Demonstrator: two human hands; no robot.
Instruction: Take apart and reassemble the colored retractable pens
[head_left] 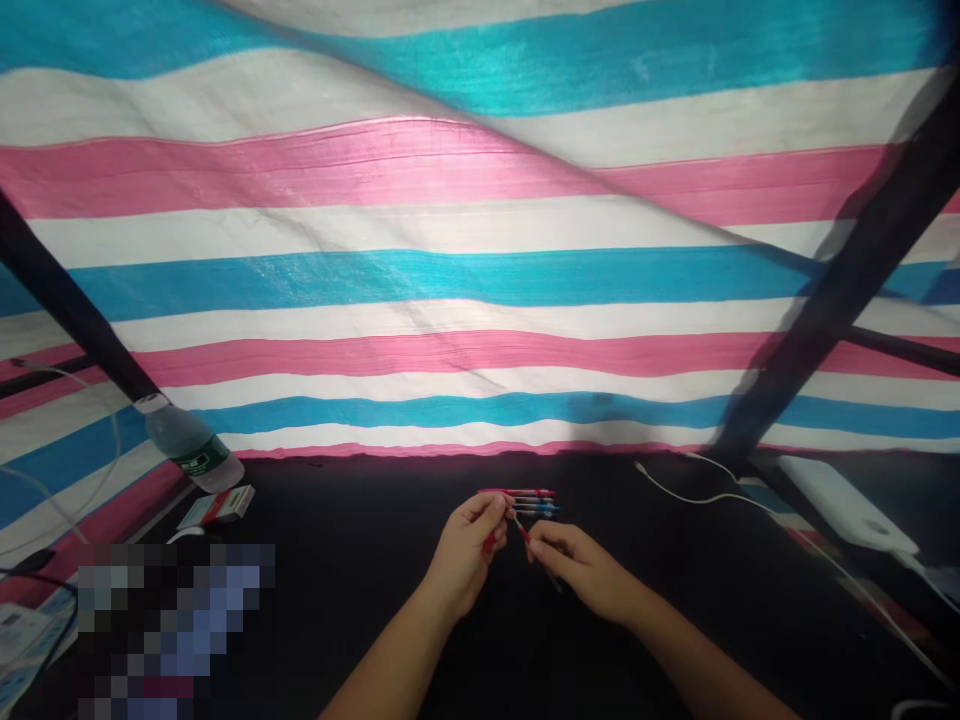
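Note:
Both my hands meet over a black table top [360,560]. My left hand [466,550] is closed, pinching a small red piece, perhaps a pen cap, at its fingertips. My right hand [577,565] is closed on a thin red pen [523,531] that points up-left toward the left hand. Just beyond the fingers, a few pens [525,501] lie side by side on the table, red and blue ones.
A plastic water bottle [191,447] leans at the back left beside a small red-and-white box [219,506]. A white cable [697,495] and a white power bank [844,500] lie at the right. A striped pink, blue and white tarp [450,250] hangs behind.

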